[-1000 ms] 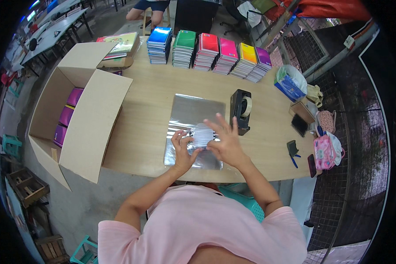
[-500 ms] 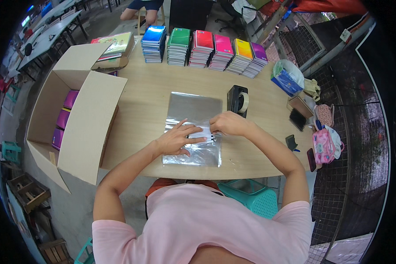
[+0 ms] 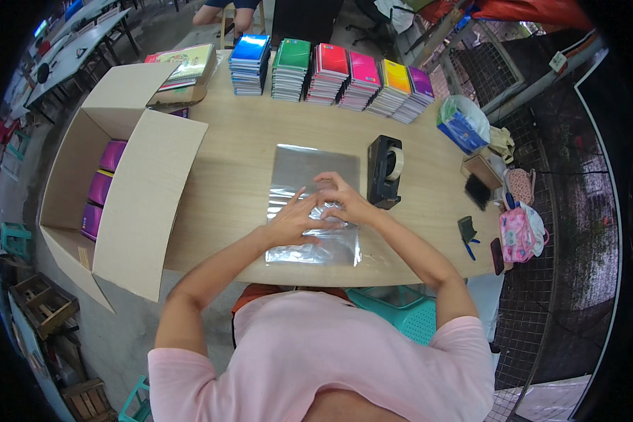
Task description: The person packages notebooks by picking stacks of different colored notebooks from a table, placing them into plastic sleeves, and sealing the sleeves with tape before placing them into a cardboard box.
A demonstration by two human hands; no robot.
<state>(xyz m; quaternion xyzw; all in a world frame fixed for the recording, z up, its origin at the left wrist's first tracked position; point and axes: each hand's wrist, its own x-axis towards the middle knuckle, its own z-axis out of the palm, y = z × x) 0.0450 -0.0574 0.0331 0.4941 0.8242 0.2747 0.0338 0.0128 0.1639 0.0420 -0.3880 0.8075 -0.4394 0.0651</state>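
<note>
Clear plastic sheets or bags (image 3: 315,254) lie in a shiny pile at the middle of the table's near side. My left hand (image 3: 292,221) rests on them with its fingers spread. Just to its right, my right hand (image 3: 347,201) arches over the same plastic, fingers bent and apart, fingertips close to the left hand's. Whatever lies beneath the two hands is hidden. A black tape dispenser (image 3: 384,172) with a roll of clear tape stands right of the plastic, near my right hand.
Notebook stacks line the far edge: blue (image 3: 250,67), green (image 3: 290,70), red (image 3: 328,74), pink, yellow and purple. An open cardboard box (image 3: 148,204) with purple packs stands left. A blue bin (image 3: 463,125), a brush (image 3: 477,191) and a pink pouch (image 3: 522,235) sit right.
My right hand has gone from a pinch at a white slip to bent, parted fingers further left over the plastic. The slip, visible before, is now covered.
</note>
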